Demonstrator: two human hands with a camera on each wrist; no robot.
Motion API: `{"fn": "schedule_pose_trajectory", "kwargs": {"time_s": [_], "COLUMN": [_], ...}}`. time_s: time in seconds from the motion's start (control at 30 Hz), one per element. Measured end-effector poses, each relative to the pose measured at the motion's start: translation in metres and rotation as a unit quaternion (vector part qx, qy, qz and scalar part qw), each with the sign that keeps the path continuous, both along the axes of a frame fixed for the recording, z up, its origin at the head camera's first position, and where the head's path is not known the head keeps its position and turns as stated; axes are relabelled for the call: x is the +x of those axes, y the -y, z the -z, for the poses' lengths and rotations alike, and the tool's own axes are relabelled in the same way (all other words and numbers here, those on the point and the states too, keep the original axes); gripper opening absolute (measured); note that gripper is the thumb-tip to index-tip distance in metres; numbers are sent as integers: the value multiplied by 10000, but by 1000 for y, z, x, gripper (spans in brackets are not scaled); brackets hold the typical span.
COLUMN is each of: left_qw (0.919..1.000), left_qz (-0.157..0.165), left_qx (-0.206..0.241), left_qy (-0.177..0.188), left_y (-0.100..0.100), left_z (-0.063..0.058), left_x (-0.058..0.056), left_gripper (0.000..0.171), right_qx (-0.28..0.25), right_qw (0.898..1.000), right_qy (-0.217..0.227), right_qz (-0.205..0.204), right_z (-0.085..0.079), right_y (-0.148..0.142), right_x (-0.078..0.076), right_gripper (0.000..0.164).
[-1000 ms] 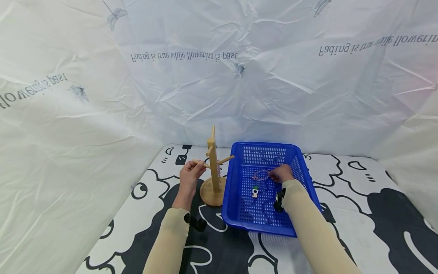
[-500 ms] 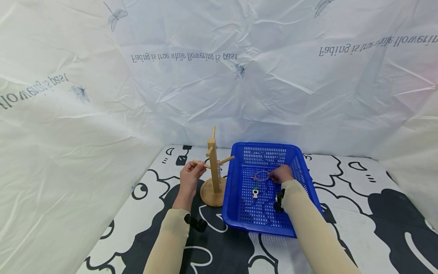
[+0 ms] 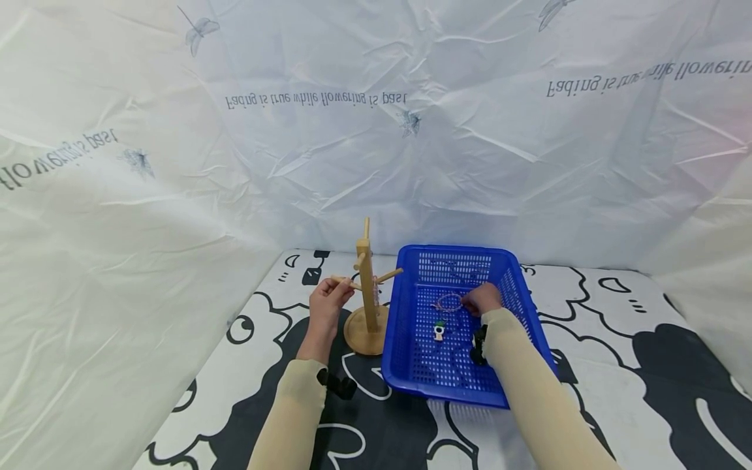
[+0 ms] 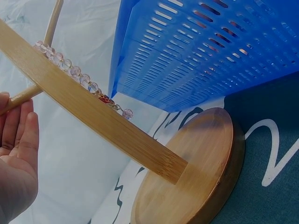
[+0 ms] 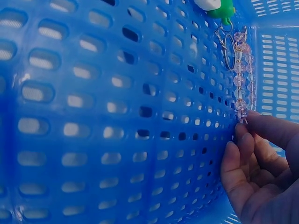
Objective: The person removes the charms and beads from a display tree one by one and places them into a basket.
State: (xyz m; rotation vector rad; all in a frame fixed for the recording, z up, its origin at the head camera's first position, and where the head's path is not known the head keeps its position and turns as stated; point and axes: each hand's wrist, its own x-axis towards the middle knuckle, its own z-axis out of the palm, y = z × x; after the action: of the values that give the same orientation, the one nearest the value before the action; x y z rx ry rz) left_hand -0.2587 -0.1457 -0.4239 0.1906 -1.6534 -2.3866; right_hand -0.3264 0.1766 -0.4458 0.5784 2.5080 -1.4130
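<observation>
A wooden peg stand [image 3: 368, 287] with a round base stands left of the basket. My left hand [image 3: 327, 300] grips one of its pegs [image 4: 23, 99] between thumb and fingers. From another peg, behind the post, hangs a pale pink beaded bracelet [image 4: 74, 71] with a red bead. Inside the blue basket [image 3: 405, 385], my right hand [image 3: 483, 299] pinches the edge of a second pink beaded bracelet [image 3: 449, 302], [image 5: 240, 79]. A small white and green figure keychain [image 3: 439, 331] lies near that bracelet; its metal ring [image 5: 229, 51] shows in the right wrist view.
The basket's perforated wall [image 4: 187, 51] rises close beside the stand. A black-and-white cartoon cloth [image 3: 611, 352] covers the table. White printed sheeting [image 3: 376, 163] hangs behind and at both sides.
</observation>
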Motion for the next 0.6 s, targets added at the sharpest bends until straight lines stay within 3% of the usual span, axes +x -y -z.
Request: {"fn": "schedule_pose_trajectory", "kwargs": {"time_s": [0.33,0.5,0.6], "left_qw": [10000,10000,10000], "left_qz": [23,50,41], "left_qx": [56,41,10], "left_qy": [-26,-73,-70], "left_y": [1,0,1], "left_z": [0,0,0], "left_x": [0,1,0], "left_gripper": [16,17,17], "right_qx": [-408,-364,-368], "right_qw": [9990,9989,9985], "right_qy": [-117,-197,-294], "right_qz": [-116,-200,-270], "right_z": [-2,-11,-20], "right_y": [-3,-6,-8], "right_x": [5,6,3], "right_gripper": [18,23,17]}}
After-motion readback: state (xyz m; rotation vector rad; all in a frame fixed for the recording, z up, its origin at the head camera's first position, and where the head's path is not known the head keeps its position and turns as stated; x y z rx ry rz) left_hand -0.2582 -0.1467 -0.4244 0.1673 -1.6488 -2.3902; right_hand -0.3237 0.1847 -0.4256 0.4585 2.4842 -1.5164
